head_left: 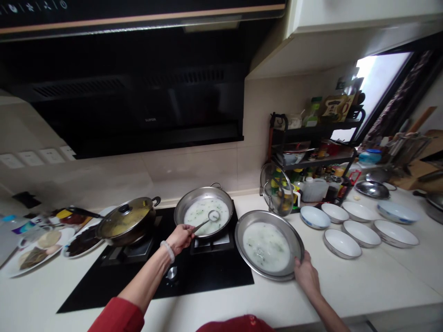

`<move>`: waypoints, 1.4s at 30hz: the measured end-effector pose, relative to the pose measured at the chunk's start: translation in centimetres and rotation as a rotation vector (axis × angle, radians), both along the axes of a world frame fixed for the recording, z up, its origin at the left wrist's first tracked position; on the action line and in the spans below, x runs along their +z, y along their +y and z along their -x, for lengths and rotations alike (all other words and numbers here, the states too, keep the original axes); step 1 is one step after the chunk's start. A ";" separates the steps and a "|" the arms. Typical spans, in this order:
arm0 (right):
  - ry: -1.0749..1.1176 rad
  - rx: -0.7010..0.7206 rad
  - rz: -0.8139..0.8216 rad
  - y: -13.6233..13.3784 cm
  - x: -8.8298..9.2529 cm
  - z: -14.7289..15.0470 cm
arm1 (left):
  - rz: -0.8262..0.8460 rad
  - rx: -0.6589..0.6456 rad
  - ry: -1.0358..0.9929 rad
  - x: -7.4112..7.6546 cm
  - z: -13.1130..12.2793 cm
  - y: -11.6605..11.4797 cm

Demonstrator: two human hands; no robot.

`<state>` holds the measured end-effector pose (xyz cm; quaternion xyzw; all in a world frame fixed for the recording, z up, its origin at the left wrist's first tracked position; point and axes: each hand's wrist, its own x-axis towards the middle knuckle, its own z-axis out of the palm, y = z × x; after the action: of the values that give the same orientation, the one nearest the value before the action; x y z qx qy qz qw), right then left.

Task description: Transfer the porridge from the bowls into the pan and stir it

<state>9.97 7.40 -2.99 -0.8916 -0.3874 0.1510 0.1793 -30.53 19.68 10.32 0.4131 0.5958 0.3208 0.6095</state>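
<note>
My left hand (182, 239) is closed on the handle of a metal ladle (200, 226). The ladle's round bowl hangs over a steel pan (180, 210) on the right burner, which holds white soup (199, 210) with green bits. My right hand (306, 273) grips the right rim of a wide steel basin (245, 256). More of the white, green-flecked soup (266, 246) fills this basin, which rests on the counter just right of the stove. Some fingers of the right hand are hidden by the rim.
A lidded pan (129, 219) sits on the left burner of the black stove (221, 272). Several white bowls (342, 243) stand at the right. Behind them are a glass lid (277, 189) and a condiment rack (314, 157). The range hood (152, 92) overhangs the stove. Plates of food (41, 251) lie at the left.
</note>
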 end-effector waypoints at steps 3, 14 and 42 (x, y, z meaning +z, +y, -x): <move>0.010 -0.001 -0.007 0.0 0.0 0.0 | 0.027 0.016 -0.031 0.1 0.2 0.0; 0.014 -0.008 0.002 -0.1 0.2 0.1 | 0.055 0.032 -0.099 0.5 0.5 0.2; 0.023 -0.023 -0.001 -0.1 -0.2 0.0 | 0.014 -0.095 -0.152 3.5 -1.3 -0.9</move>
<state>9.95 7.30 -3.17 -0.8941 -0.3751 0.1589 0.1859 -29.24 18.74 13.79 0.4112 0.5296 0.3177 0.6704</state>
